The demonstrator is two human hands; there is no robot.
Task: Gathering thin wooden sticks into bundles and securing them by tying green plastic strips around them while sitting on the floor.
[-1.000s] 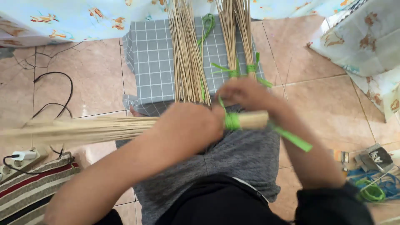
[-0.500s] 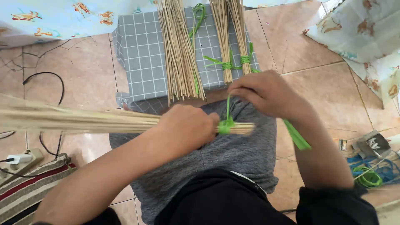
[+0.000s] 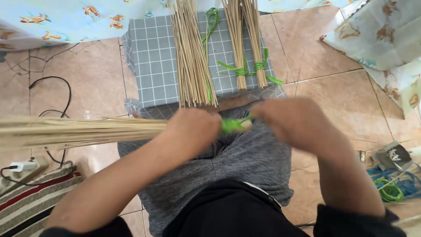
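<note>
Stick bundle (image 3: 83, 130) sits across my lap, long end fanning out to my left, butt end poking just past the left hand (image 3: 193, 129). Left hand is wrapped tight around the bundle right beside the green strap (image 3: 231, 125). Right hand (image 3: 291, 119) is just past the butt end, blurred; looks closed on the strap's tail but I cannot tell for sure. Change over the last second: the long tail that hung down right of the grip a second ago is gone from view, and the strap that stood up toward the right hand half a second ago now reads as a short, compact wrap at the butt. Right hand has dropped from above the bundle to level with it. I read that as the tie being cinched, binding close to done. Beyond the grip, on the grey cloth (image 3: 153, 57): loose sticks (image 3: 190, 57) and two tied bundles (image 3: 247, 48). Far right of the grip, strap coil (image 3: 389, 191) on the floor; far left, cable (image 3: 52, 94).
</note>
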